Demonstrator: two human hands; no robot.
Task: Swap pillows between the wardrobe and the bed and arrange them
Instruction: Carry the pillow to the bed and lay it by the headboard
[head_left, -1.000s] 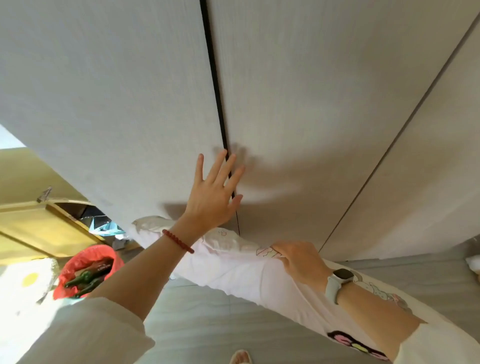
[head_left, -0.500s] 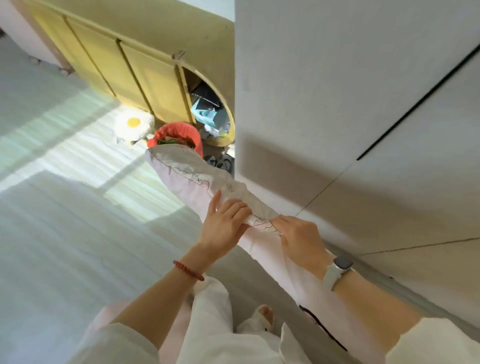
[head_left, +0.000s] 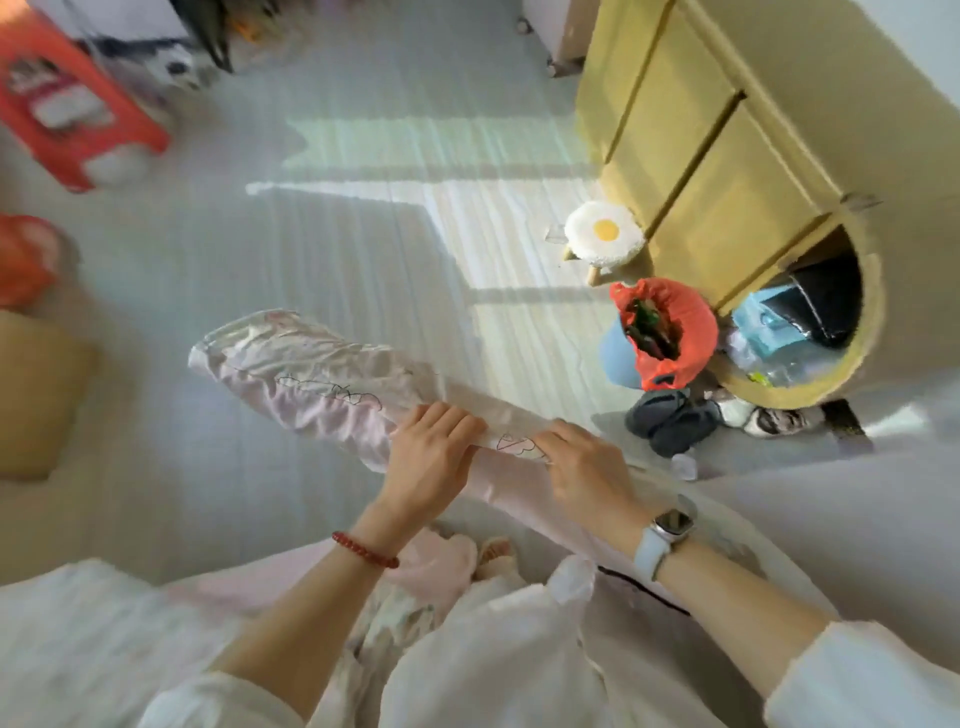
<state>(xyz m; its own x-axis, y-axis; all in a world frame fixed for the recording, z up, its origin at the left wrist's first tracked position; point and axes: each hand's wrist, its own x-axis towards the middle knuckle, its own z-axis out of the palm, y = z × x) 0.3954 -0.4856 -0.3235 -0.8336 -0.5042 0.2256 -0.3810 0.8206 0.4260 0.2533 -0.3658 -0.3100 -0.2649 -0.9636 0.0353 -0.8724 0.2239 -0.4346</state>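
Above the pale floor, in front of my legs, I hold a long pale-pink pillow with both hands. My left hand is closed over its upper edge, fingers curled across the fabric, a red bead bracelet on that wrist. My right hand grips the same edge just beside it, fingers pinching the cloth near a small outline drawing, a white-strapped watch on the wrist. The 2 hands sit close together, not touching. The pillow runs slantwise from my right side, where it passes under my right forearm, up and out to the left, where its wrinkled far end hangs free in the air.

To the right stands a yellow cabinet with panelled fronts and a rounded open end holding blue and black things I cannot make out. Beside it is a small stool with a fried-egg cushion, and nearer me a red bag full of dark green items, touching something blue behind it. Dark slippers lie on the floor just below the bag. At far left I see a blurred orange box, a red shape and a tan cushion. Sunlight falls in bands across the floor.
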